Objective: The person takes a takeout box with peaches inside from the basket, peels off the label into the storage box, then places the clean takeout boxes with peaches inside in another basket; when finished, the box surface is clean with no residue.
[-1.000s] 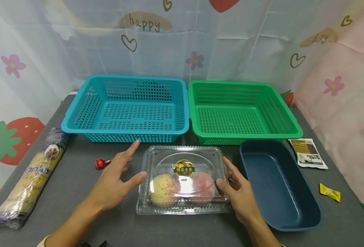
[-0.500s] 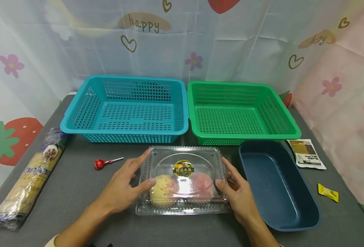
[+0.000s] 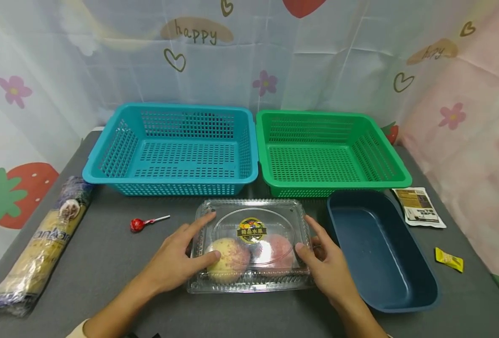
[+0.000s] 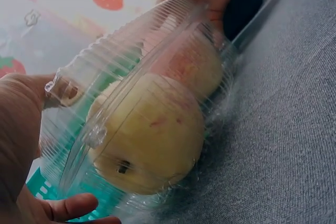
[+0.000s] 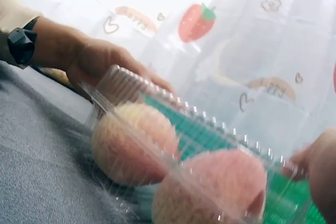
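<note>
A clear plastic clamshell fruit box [image 3: 249,277] lies in front of me, with a round black and gold label [image 3: 251,230] on its lid. Through the plastic I see a yellow peach-like fruit [image 3: 228,270] and a pink peach-like fruit [image 3: 276,258]. My left hand [image 3: 173,263] holds the left side, thumb and index finger over the lid. At the opposite side my right hand [image 3: 327,263] grips the edge, its thumb on top and its other fingers partly hidden. Both wrist views show the fruits [image 4: 149,135] close up; the right wrist view is blurred.
Behind stand a blue basket [image 3: 169,180] and a green basket [image 3: 334,185]. A dark blue tub [image 3: 380,253] is close beside my right hand. A red lollipop [image 3: 137,225] and a long bread packet [image 3: 42,253] lie left; a pouch [image 3: 418,206] and yellow-wrapped sweet [image 3: 449,259] lie right.
My left hand has moved right, from beside the fruit box onto its left side, uncovering the lollipop stick. The fruits have shifted slightly inside. My right hand keeps its hold.
</note>
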{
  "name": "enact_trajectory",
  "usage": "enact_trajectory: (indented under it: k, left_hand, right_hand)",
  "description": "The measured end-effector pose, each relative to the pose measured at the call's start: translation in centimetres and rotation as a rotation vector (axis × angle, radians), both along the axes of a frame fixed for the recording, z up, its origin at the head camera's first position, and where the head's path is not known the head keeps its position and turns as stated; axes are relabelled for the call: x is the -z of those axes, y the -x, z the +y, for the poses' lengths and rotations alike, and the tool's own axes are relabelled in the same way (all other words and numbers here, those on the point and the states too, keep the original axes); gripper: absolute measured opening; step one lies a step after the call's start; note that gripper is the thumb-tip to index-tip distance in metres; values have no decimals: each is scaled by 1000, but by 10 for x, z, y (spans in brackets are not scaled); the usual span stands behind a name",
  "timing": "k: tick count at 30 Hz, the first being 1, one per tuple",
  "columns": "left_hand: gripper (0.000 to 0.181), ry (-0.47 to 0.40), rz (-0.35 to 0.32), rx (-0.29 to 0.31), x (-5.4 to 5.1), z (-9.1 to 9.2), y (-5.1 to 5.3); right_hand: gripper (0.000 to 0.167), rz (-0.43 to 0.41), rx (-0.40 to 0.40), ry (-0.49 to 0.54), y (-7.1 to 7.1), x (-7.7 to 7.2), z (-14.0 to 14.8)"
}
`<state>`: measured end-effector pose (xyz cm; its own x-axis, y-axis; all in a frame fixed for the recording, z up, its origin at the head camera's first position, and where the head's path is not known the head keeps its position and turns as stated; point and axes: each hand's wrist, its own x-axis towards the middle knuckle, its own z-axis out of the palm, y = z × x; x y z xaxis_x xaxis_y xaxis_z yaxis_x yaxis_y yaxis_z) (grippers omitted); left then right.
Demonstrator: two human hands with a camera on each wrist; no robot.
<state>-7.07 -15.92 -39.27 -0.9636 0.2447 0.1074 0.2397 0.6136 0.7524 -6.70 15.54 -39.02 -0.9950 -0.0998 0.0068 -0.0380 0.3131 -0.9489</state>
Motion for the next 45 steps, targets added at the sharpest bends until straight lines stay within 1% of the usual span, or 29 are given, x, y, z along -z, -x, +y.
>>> enact_trajectory:
  k: [3, 6, 8, 10, 12, 15, 18, 23, 25, 28, 32, 35, 40, 45]
  left_hand:
    - [73, -7, -20, -7, -2, 1, 0]
    - [72, -17, -38, -20, -4, 2, 0]
    - [72, -28, -50, -27, -4, 2, 1]
    - [72, -52, -59, -28, -4, 2, 2]
    - [72, -77, -75, -22, -5, 2, 2]
    - [73, -118, -107, -11, -5, 2, 3]
    - [73, -157, -136, -7, -5, 2, 4]
    - [73, -261, -209, -6, -4, 4, 5]
    - [74, -293, -235, -5, -5, 5, 6]
    - [74, -308, -251, 0, -6, 6, 6]
    - [75, -310, -253, 6, -7, 5, 6]
    - [74, -309, -244, 10, -7, 5, 6]
    - [76, -317, -239, 28, -6, 6, 7]
    - [79, -342, -262, 41, -8, 6, 7]
  right_hand:
    - [66, 33, 24, -178, -4, -9, -2]
    - [71, 69, 36, -334, -7, -22, -3]
    - [71, 101, 28, -396, -8, -33, -2]
    - [70, 137, 7, -427, -8, -44, 0]
    - [68, 181, -20, -443, -5, -54, 2]
    - [65, 236, -70, -456, 3, -64, 5]
    - [65, 272, -127, -465, 14, -70, 8]
    - [62, 311, -231, -476, 29, -76, 7]
    - [59, 312, -279, -469, 34, -77, 4]
    - [52, 326, -347, -454, 43, -77, -3]
    - [42, 384, -428, -436, 55, -77, -15]
    - [39, 407, -485, -421, 63, -77, -25]
    - [36, 401, -552, -421, 72, -73, -38]
    - [35, 370, -589, -452, 77, -68, -48]
